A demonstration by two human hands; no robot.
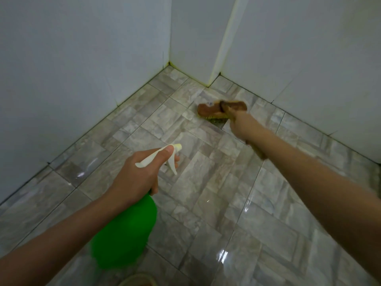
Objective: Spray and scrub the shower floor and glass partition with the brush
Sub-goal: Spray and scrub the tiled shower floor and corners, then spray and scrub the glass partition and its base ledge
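While the right hand [241, 124] grips the wooden scrub brush [210, 109] by its back and presses its yellowish bristles onto the tiled shower floor [206, 193], the left hand [140, 172] is wrapped round the neck of a green spray bottle [125, 228]. Its thumb lies along the white trigger head [156, 154], and the nozzle points towards the far corner. The bottle hangs above the floor, near the lower middle of the view and well apart from the brush.

The brush sits close to the corner where the white walls [82, 58] meet, beside a pale vertical strip [224, 42] and partly over what looks like a small floor drain [218, 120].

Judging by this, the work is at the floor stage: scrubbing is under way at the far corner. The tiles nearer the person shine with bright glints, which may be spray or only glaze; I cannot tell which, and no foam shows. How much of the floor is already scrubbed cannot be read. I cannot make out the glass partition with any certainty, so that part of the job seems to be left to do.
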